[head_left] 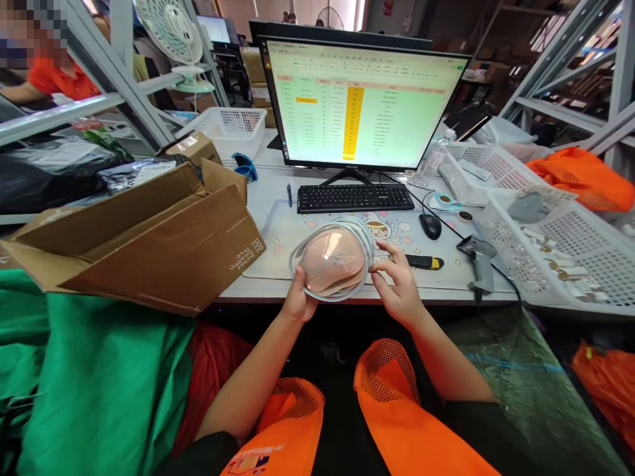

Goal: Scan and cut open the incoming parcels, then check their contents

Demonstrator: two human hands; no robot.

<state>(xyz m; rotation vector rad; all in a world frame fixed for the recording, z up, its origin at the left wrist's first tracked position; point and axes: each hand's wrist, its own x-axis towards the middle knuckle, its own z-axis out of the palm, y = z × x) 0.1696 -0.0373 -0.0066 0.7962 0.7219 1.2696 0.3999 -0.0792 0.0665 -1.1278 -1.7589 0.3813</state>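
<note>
The left hand (299, 299) cups the lower rim of the round clear glossy plastic case (331, 261), which encloses a smooth beige dome. The right hand (398, 285) pinches its right edge with curled fingers. The case is held over the front edge of the grey desk (446, 281), near the black keyboard (354, 197).

We hold a clear packet (331, 260) with a beige pad inside, over the desk edge. Our left hand (297, 301) grips it at 7 o'clock and our right hand (399, 287) at 4 o'clock. The keyboard (354, 197) lies at 12 o'clock, the open cardboard box (149, 244) at 9 and the scanner (479, 258) at 3.
</note>
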